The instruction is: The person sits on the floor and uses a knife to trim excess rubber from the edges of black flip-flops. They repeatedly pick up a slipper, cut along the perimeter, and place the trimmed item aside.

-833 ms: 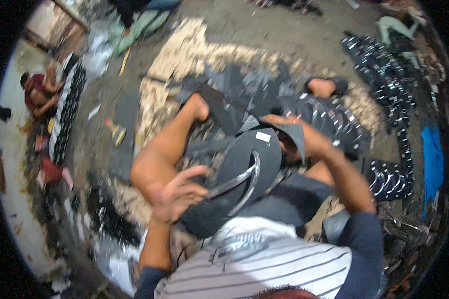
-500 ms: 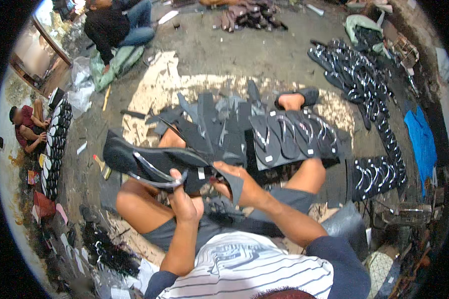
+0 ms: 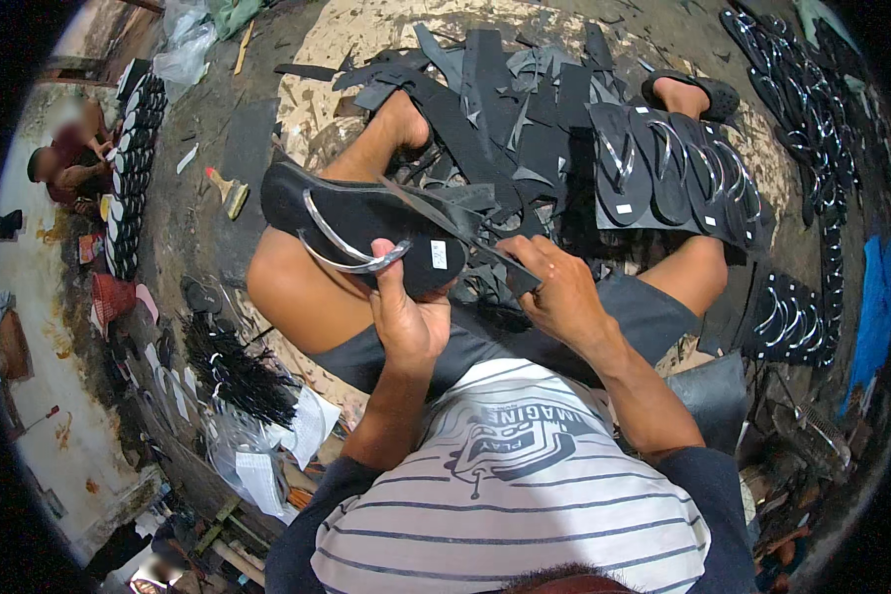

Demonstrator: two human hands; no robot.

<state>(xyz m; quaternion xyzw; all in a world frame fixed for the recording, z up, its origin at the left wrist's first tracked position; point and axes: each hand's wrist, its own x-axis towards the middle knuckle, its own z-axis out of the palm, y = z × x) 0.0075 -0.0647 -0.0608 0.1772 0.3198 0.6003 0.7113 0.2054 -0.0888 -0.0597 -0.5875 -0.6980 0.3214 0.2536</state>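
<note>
My left hand [image 3: 409,319] is closed around the edge of a black flip-flop [image 3: 351,220], its thumb on the silver strap [image 3: 329,241]. The flip-flop lies tilted above my lap, insole up, and a white label shows near one end. A loose dark strip of sole sheet [image 3: 436,213] runs along its far edge toward my right hand. Beside that end, my right hand [image 3: 561,289] has its fingers closed on the strip. Whether a blade is also in those fingers is hidden.
Dark offcuts [image 3: 495,109] cover the floor ahead. Several finished flip-flops [image 3: 668,163] lie in a row at right; a long heap of more [image 3: 802,89] is beyond. A brush [image 3: 230,193] lies at left. Another person [image 3: 74,148] sits far left beside stacked footwear [image 3: 134,168].
My view has tilted down. The flip-flop has turned so its label shows fully, and my right hand now sits farther from its edge, with the strip stretched between.
</note>
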